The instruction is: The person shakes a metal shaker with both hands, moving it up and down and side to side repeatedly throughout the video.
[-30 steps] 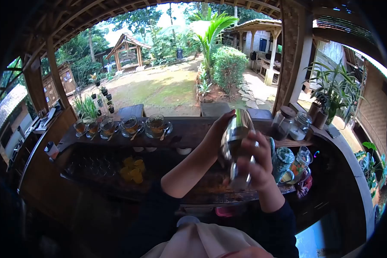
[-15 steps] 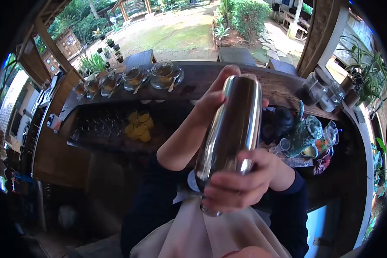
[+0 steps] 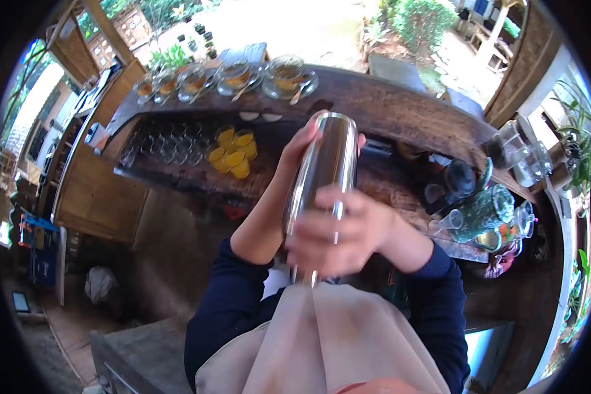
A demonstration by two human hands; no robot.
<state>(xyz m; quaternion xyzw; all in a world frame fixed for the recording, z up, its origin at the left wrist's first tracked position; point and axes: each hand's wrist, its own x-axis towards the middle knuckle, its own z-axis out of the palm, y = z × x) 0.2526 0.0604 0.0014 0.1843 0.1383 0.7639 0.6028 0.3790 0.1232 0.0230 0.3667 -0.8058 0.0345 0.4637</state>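
Note:
A shiny metal shaker is held between both hands in front of my chest, tilted with its wide end up and away. My left hand is wrapped round the far upper part, its fingers partly hidden behind the metal. Across the lower part lies my right hand, closed round the shaker and blurred by motion. To the left of the shaker, on the lower counter shelf, several glasses of yellow drink stand beside several empty clear glasses.
Several glass cups on saucers with spoons line the upper counter. On the right are a dark grinder-like object, a green patterned container, a small clear glass and glass jars.
The shaker and both hands have moved down and slightly left in view. The view has shifted, so the counter's contents appear further right. Both hands still hold the shaker.

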